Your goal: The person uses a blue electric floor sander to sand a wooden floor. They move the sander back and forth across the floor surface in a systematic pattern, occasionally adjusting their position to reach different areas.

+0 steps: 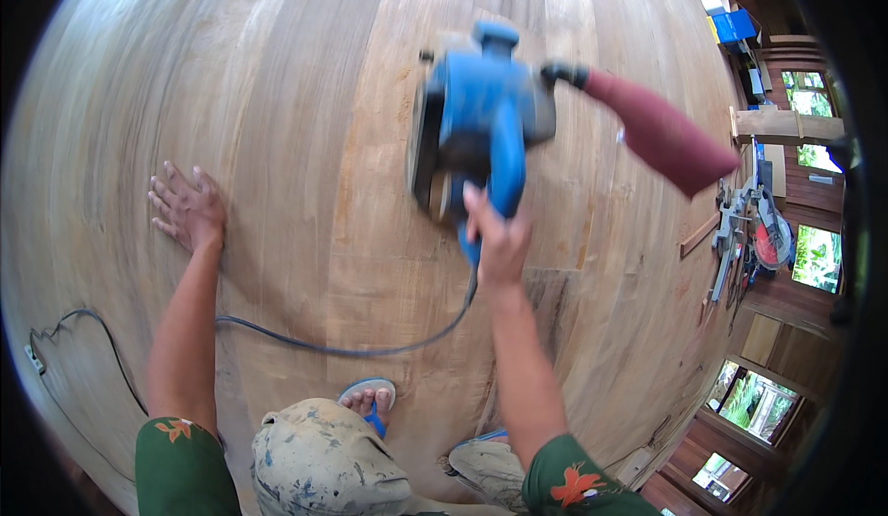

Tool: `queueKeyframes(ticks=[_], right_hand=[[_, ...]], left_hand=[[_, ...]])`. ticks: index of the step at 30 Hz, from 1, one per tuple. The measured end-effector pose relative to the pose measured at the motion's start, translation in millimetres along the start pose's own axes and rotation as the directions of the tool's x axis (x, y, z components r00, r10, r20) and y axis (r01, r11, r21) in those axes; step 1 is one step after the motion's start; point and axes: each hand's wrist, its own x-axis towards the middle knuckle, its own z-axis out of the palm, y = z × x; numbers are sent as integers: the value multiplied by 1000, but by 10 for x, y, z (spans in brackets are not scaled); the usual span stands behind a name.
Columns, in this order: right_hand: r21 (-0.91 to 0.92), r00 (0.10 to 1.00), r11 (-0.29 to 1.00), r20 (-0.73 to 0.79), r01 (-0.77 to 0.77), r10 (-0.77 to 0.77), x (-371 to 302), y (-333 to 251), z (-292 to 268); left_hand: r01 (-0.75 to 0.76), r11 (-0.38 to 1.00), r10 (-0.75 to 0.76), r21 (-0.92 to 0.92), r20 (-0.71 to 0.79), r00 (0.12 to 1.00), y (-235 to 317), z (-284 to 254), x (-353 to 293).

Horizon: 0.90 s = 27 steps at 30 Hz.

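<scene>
My right hand [499,243] is wrapped round the rear handle of a blue belt sander [486,100], which looks blurred by motion. The sander sits over the wooden plank floor [305,137]; whether its belt touches the boards I cannot tell. A dark red dust bag [661,132] sticks out from its right side. From the handle a dark power cord [370,351] curves left across the boards and passes behind my left forearm. My left hand [190,206] lies flat on the floor to the left, fingers spread, holding nothing.
At the far left a power socket [35,359] lies with its cable on the floor. My sandalled foot [370,400] is near the cord. Along the right side stand a mitre saw [768,229], a wooden strip [700,236], blue boxes [733,26] and a windowed wooden wall [772,326].
</scene>
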Motion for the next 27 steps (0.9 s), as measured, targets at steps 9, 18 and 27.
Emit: queueKeyframes(ticks=[9, 18, 27], right_hand=[[172, 991, 984, 121, 41, -63, 2754, -756, 581], [161, 989, 987, 142, 27, -50, 2773, -687, 527], [137, 988, 988, 122, 74, -91, 2258, -497, 460]], left_hand=[[2, 998, 0, 64, -42, 999, 90, -142, -99], [-7, 1000, 7, 13, -30, 1000, 50, -132, -65], [-43, 999, 42, -8, -45, 998, -11, -60, -32]])
